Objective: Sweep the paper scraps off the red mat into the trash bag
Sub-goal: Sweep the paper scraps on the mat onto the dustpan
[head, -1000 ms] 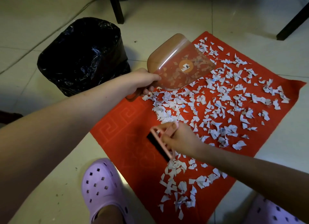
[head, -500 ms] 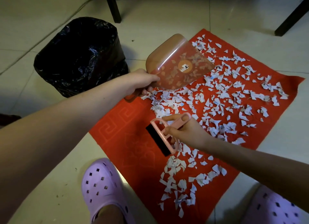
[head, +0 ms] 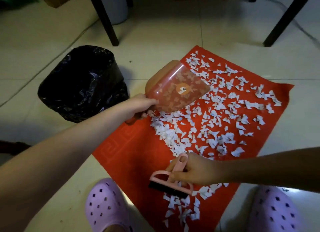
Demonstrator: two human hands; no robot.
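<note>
Many paper scraps (head: 213, 113) beyond brush-holding fingers (head: 174, 177)

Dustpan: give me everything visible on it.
The dustpan is see-through reddish plastic with an opaque brown back wall and a round orange sticker on its pan. The left hand grips its handle at the red mat's left edge. Its mouth faces right, over the paper scraps, beside the black trash bag.

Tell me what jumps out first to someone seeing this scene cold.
The red mat on the tiled floor, strewn with white paper scraps. Over its far-left edge the left hand holds a translucent dustpan; near its front edge the right hand grips a pink brush. A black trash bag sits left.
</note>
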